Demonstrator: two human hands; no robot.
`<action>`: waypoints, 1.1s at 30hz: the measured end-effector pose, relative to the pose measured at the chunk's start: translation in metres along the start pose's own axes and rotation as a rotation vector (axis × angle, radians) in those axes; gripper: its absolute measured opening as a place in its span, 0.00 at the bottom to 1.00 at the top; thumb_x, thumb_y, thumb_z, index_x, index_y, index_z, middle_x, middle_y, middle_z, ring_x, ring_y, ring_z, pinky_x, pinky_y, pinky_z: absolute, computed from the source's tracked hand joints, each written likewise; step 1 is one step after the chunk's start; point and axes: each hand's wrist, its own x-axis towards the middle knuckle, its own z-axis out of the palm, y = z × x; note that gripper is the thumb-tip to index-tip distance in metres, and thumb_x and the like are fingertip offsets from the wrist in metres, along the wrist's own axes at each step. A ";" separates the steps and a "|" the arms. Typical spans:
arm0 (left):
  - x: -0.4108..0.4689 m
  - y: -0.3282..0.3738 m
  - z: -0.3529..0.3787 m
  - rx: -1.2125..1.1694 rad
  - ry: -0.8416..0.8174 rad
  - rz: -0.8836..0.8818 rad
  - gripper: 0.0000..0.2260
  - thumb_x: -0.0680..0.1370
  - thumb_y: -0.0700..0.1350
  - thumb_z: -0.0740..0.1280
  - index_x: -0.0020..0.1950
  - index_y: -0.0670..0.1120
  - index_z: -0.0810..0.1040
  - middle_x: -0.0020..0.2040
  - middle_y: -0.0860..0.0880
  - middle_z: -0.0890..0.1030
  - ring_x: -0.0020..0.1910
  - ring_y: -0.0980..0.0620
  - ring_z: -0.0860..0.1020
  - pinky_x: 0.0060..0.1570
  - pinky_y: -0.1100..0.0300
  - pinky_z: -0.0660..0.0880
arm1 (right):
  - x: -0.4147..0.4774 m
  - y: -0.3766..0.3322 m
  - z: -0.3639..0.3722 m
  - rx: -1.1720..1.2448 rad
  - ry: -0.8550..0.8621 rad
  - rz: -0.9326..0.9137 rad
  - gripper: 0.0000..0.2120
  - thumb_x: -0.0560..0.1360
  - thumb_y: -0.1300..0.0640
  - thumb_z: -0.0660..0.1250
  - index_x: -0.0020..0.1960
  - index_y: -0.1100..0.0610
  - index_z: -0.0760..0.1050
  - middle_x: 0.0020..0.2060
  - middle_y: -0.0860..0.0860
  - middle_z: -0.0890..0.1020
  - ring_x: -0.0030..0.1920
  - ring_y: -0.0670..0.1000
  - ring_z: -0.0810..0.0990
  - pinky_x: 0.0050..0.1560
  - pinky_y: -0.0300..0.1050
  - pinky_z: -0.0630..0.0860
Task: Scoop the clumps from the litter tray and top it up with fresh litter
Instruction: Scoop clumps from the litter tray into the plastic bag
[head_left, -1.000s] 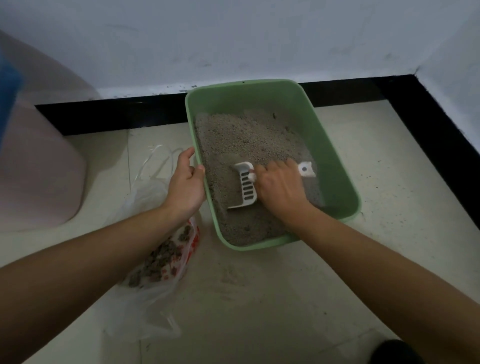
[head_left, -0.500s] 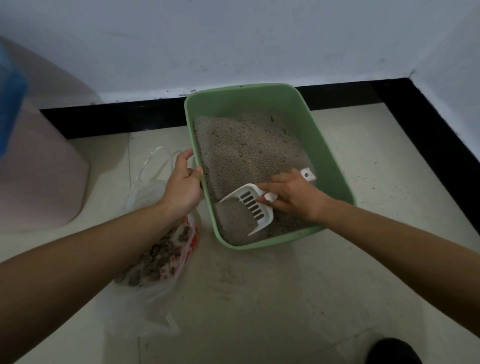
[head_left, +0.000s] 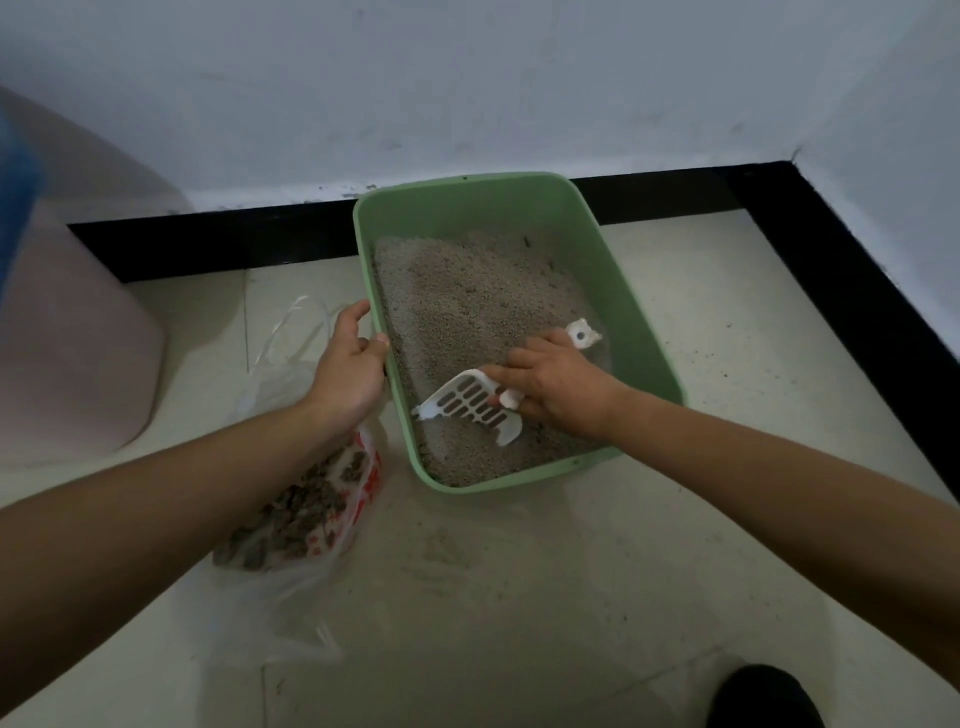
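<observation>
The green litter tray (head_left: 636, 312) sits on the pale floor (head_left: 519, 597), its far end close to the black skirting (head_left: 234, 239) at the foot of the white wall (head_left: 467, 78). Grey litter (head_left: 467, 301) covers the bottom of the tray and lies higher towards the far end.

The left hand (head_left: 348, 369) grips the tray's left rim. Its thumb is hooked over the edge to the inside and its fingers (head_left: 358, 312) are curled against the outside wall.

The right hand (head_left: 561, 384) is inside the tray, near the front. Its fingers (head_left: 498, 371) are wrapped tight round the handle of the white slotted scoop (head_left: 467, 402). The scoop's blade points towards the tray's left wall, tilted, with its lower edge down at the litter. The end of the handle, which has a hole in it, sticks out behind the hand towards the tray's right wall.

Just left of the tray, partly under the left wrist, a thin clear plastic bag (head_left: 311, 499) with red print lies on the floor, with dark clumps inside it. Further left of the tray stands a large pink rounded object (head_left: 78, 338). Well in front of the tray, to the right, a dark shape (head_left: 769, 696) shows at the edge of view; what it is cannot be told.
</observation>
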 end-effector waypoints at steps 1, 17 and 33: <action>0.000 0.001 0.000 0.003 0.000 -0.006 0.20 0.85 0.42 0.54 0.77 0.50 0.57 0.55 0.37 0.77 0.48 0.56 0.75 0.56 0.46 0.74 | -0.001 0.000 0.000 0.049 -0.027 0.017 0.20 0.73 0.52 0.73 0.64 0.56 0.79 0.44 0.52 0.82 0.45 0.55 0.79 0.49 0.48 0.62; 0.012 -0.013 -0.003 -0.027 -0.021 -0.085 0.21 0.84 0.43 0.55 0.77 0.54 0.57 0.34 0.44 0.71 0.30 0.50 0.68 0.33 0.56 0.65 | -0.030 -0.006 0.001 0.963 -0.307 0.565 0.21 0.77 0.40 0.65 0.48 0.58 0.83 0.32 0.60 0.78 0.31 0.48 0.70 0.34 0.44 0.66; 0.005 -0.011 -0.003 -0.064 -0.002 -0.079 0.19 0.84 0.43 0.55 0.75 0.53 0.62 0.34 0.47 0.74 0.30 0.52 0.69 0.32 0.57 0.65 | -0.016 -0.033 -0.008 0.545 0.017 0.674 0.17 0.80 0.42 0.61 0.54 0.52 0.82 0.38 0.47 0.83 0.38 0.48 0.79 0.43 0.47 0.75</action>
